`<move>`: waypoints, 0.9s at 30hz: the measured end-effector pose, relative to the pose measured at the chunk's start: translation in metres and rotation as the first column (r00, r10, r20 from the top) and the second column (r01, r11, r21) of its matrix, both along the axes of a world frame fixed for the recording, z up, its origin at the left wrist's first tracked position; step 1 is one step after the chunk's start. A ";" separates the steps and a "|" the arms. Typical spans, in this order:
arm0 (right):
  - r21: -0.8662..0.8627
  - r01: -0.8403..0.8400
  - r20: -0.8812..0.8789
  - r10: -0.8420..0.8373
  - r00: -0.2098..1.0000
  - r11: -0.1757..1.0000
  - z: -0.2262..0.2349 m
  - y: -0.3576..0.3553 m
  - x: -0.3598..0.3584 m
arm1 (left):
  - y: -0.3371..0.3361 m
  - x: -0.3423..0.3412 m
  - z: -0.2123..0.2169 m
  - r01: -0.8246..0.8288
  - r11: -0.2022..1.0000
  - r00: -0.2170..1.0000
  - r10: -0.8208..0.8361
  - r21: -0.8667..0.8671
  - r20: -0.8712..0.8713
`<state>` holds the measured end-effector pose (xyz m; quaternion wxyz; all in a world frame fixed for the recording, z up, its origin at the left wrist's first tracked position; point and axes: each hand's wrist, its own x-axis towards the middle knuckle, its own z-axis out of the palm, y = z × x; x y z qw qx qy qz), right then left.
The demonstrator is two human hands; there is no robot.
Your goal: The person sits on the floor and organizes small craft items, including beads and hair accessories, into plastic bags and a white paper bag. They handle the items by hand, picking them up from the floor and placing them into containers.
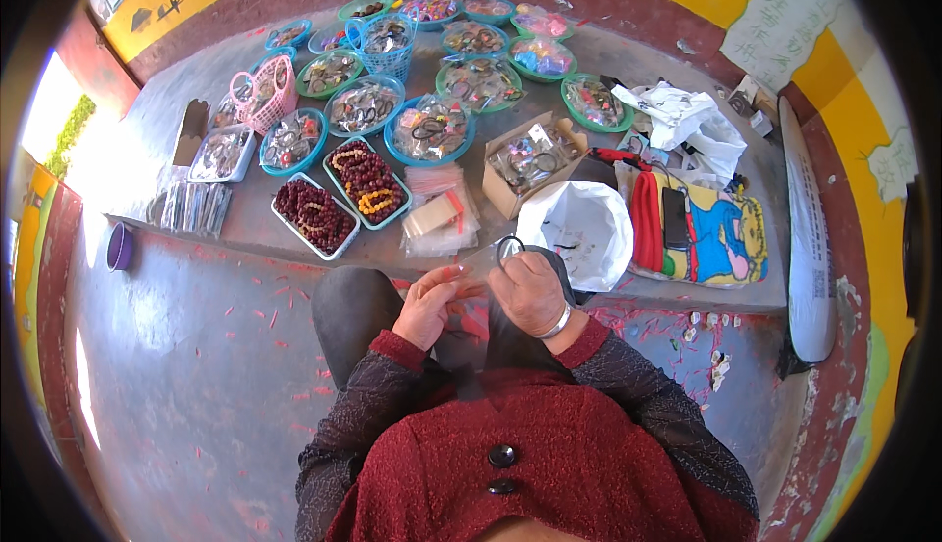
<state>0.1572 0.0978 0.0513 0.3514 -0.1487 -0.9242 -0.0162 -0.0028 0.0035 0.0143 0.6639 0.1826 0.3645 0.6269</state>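
Observation:
My right hand [530, 294], with a silver bangle at its wrist, is closed on a thin black cord loop [508, 244] that sticks up above the fingers. To its left, my left hand [430, 307] has thumb and fingers pinched together on what looks like a clear plastic bag [478, 265], stretched toward the right hand. Both hands are over my lap. Just beyond lies a pile of clear flat bags [432, 244] with a tan card [430, 215] on top. Right of my right hand, a white plastic-lined container [613, 248] holds a few small dark items.
Colourful baskets [365, 105] of bagged trinkets crowd the grey platform [255, 204]. Two trays of dark red beads [312, 213] stand near its front edge. A cardboard box [502, 194], a phone [675, 218] on a patterned cloth [721, 238], and white bags [677, 115] are rightward.

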 end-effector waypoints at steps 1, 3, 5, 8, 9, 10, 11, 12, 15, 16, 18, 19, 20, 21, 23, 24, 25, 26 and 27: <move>0.002 -0.005 0.001 0.005 1.000 1.000 -0.001 -0.001 -0.001 | 0.000 0.000 -0.002 0.000 1.000 1.000 0.000 -0.003 -0.004; 0.004 -0.015 0.016 0.015 1.000 1.000 -0.005 -0.002 -0.002 | 0.000 -0.002 -0.009 0.018 0.999 0.999 -0.020 -0.047 -0.031; 0.010 -0.022 0.048 0.021 0.999 1.000 -0.009 -0.003 -0.003 | 0.001 -0.002 -0.013 0.012 0.996 0.997 -0.018 -0.090 -0.071; 0.012 -0.025 0.066 0.025 0.998 1.000 -0.011 -0.005 -0.005 | 0.002 0.001 -0.014 -0.036 0.990 0.992 0.019 -0.138 -0.126; 0.007 -0.026 0.073 0.025 0.997 1.000 -0.013 -0.005 -0.005 | 0.003 0.002 -0.011 -0.048 0.989 0.992 0.030 -0.143 -0.124; 0.002 -0.027 0.079 0.027 0.997 1.000 -0.013 -0.006 -0.005 | 0.003 0.003 -0.009 -0.061 0.987 0.992 0.042 -0.149 -0.123; -0.003 -0.028 0.085 0.028 0.996 1.000 -0.014 -0.006 -0.005 | 0.003 0.001 -0.012 -0.064 0.987 0.988 0.041 -0.148 -0.151; -0.029 -0.041 0.082 0.043 0.996 0.999 -0.015 -0.006 -0.005 | 0.003 -0.001 -0.018 -0.067 0.987 0.983 0.040 -0.146 -0.179; -0.155 -0.077 0.091 0.092 0.992 0.985 -0.015 -0.007 -0.008 | 0.003 -0.002 -0.031 -0.158 0.974 0.953 0.109 -0.160 -0.282; -0.232 -0.085 0.103 0.111 0.988 0.969 -0.011 -0.007 -0.008 | 0.003 -0.002 -0.033 -0.203 0.965 0.937 0.142 -0.166 -0.320; -0.384 -0.097 0.052 0.126 0.991 0.918 -0.011 -0.006 -0.009 | 0.005 -0.002 -0.031 -0.273 0.951 0.875 0.185 -0.142 -0.447; -0.456 -0.108 -0.009 0.117 0.993 0.883 -0.013 -0.004 -0.007 | 0.005 -0.002 -0.030 -0.308 0.943 0.837 0.206 -0.126 -0.506; -0.525 -0.123 -0.068 0.102 0.992 0.842 -0.014 -0.001 -0.005 | 0.004 -0.003 -0.037 -0.294 0.952 0.743 0.170 -0.087 -0.647; -0.536 -0.105 -0.041 0.098 0.994 0.837 -0.013 0.003 -0.003 | 0.004 -0.005 -0.049 -0.273 0.961 0.625 0.136 -0.053 -0.769; -0.559 -0.059 0.011 0.079 0.997 0.827 -0.009 0.014 0.000 | 0.004 -0.001 -0.042 -0.163 0.986 0.437 0.053 -0.021 -0.898; -0.554 -0.098 -0.018 0.106 0.994 0.827 -0.008 0.015 -0.001 | 0.001 0.001 -0.036 -0.084 0.996 0.381 0.010 -0.024 -0.924; -0.596 -0.108 0.044 0.167 0.985 0.796 -0.013 0.018 0.002 | 0.001 0.005 -0.021 0.006 1.000 0.323 -0.027 -0.027 -0.946; -0.638 -0.113 0.101 0.228 0.968 0.762 -0.025 0.022 0.005 | 0.000 0.007 -0.010 0.096 0.995 0.259 -0.064 -0.040 -0.964; -0.679 -0.112 0.154 0.290 0.944 0.725 -0.037 0.027 0.009 | 0.000 0.007 -0.004 0.147 0.989 0.190 -0.031 -0.003 -0.981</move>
